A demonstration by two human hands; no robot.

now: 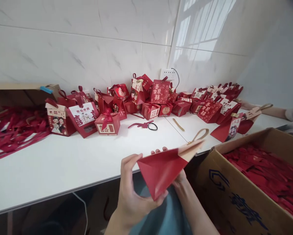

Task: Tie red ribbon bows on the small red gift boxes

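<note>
White bench [63, 163] spans the view and carries finished red gift boxes [107, 124] along the tiled wall. Open cardboard carton [234, 199] stands at the right, below bench level, and holds flat red blanks [271, 173]. Folded red box [161, 169], with a gold loop handle [200, 133] at its upper corner, is held before the bench edge, clear of the surface. Left hand [130, 195]: grip clamped on the box's lower left edge. Right hand [180, 179]: grip closed on the box from behind, fingertips showing above it.

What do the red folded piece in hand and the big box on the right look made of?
Red folded piece: thin card, probably matte, holding crisp creases and flat faces. Big box: brown corrugated cardboard by the look, dull printed side, thick flap edges.
</note>
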